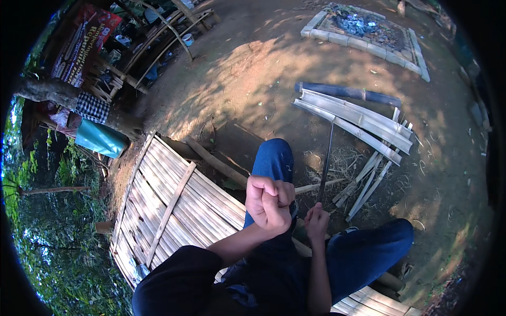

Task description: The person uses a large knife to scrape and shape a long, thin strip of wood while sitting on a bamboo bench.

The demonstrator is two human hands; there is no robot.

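Note:
My left hand (269,204) is closed in a fist above my left knee, with its fingers curled in. A pale bamboo strip (329,184) runs out beside that fist; whether the fist grips it is hidden. Lower and to the right, my right hand (316,222) wraps round the handle end of a long dark knife (327,160). Its narrow blade points away from me, and the tip overlaps the split bamboo in view. Beyond it lie split bamboo halves (358,124), hollow side up, next to a dark whole bamboo pole (350,93).
I sit on a bamboo slat platform (174,197). Thin bamboo lengths (369,184) and shavings litter the ground at right. A block-edged fire pit (363,45) holds ash and rubbish at the far right. A log (221,164) lies by the platform; a red banner (87,42) hangs far left.

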